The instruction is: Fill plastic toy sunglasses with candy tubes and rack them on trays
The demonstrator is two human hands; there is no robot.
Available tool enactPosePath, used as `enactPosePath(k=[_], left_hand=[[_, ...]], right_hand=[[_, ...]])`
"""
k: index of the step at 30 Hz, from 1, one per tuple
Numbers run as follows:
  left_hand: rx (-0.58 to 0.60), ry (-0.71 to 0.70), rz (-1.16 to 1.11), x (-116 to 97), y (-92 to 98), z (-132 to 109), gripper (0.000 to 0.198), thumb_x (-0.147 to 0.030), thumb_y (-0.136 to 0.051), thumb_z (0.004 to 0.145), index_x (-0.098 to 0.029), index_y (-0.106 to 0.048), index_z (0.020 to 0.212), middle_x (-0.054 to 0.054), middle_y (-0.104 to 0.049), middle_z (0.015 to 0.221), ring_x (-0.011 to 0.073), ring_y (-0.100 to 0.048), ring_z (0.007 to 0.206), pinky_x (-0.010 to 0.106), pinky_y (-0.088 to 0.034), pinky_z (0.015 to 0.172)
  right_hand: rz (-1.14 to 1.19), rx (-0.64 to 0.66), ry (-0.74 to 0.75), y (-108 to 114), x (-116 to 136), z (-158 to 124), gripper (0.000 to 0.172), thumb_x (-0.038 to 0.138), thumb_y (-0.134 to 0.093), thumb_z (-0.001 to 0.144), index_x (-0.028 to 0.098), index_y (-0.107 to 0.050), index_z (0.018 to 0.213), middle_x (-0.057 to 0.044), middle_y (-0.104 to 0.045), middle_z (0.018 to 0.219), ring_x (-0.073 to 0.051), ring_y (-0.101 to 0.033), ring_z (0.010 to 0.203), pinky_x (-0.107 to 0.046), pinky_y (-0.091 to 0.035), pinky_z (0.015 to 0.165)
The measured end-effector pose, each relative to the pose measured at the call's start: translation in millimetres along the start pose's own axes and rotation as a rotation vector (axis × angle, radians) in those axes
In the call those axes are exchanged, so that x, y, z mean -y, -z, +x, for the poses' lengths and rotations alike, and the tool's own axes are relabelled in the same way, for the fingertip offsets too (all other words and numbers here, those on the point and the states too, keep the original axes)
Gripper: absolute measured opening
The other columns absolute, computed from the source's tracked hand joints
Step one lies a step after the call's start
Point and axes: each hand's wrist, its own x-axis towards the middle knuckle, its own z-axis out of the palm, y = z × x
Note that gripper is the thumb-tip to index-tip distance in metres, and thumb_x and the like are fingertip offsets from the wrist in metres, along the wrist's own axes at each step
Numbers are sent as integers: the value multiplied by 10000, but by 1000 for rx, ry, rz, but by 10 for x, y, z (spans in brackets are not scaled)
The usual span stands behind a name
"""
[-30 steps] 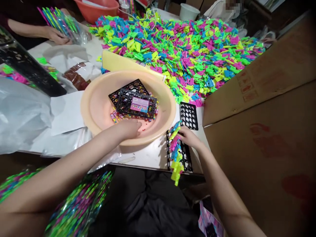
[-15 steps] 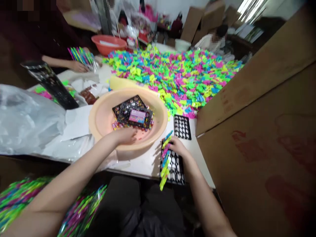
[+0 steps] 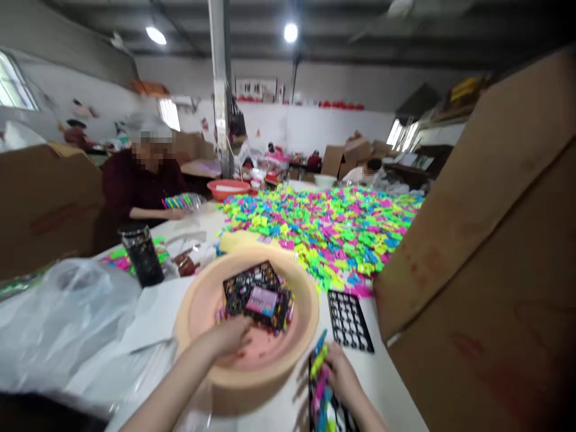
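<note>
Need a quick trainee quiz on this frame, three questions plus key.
1. Fill in: the ____ hand is inside the peach basin.
2. True or false: the red basin sits nearer the camera than the peach basin.
3. What is the right hand closest to? A) white bowl B) bright plastic pieces C) clear bag

Key:
1. left hand
2. false
3. B
</note>
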Motion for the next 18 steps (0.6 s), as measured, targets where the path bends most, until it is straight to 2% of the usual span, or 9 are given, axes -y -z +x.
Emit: enactPosePath(k=[2, 7, 12, 18], left_hand=[[-10, -14, -24, 76, -34, 55, 226, -109, -471, 761, -155, -567, 961, 70, -630, 1004, 181, -583, 887, 279, -450, 766], [-16, -40, -86, 174, -156, 117, 328, -152, -465, 780, -141, -524, 1103, 105, -577, 1180, 208, -534, 1068, 295, -421, 895], [4, -89, -113, 154, -214, 51, 418, -184, -459, 792, -148, -483, 1208, 111, -571, 1218, 217, -550, 1086, 293, -441, 884], [2, -105, -112, 154, -222, 51, 430, -229, -444, 802, -124, -483, 1217, 150, -574, 1205, 241, -565, 1063, 330, -445, 881]], right_hand=[[36, 106, -54, 8, -30, -107, 264, 102, -506, 768, 255, -611, 580, -35, -627, 682, -207, -573, 687, -379, -475, 641], [87, 263, -149, -5, -114, -162, 248, 61, -493, 750, 209, -683, 691, -49, -647, 779, -212, -530, 803, -375, -412, 765], [105, 301, -143, 4, -135, -129, 240, 75, -519, 774, 212, -714, 745, -49, -641, 790, -202, -517, 815, -351, -392, 783], [111, 275, -163, -20, -176, -142, 229, 60, -546, 755, 208, -720, 740, -56, -655, 804, -209, -532, 818, -354, -400, 771]])
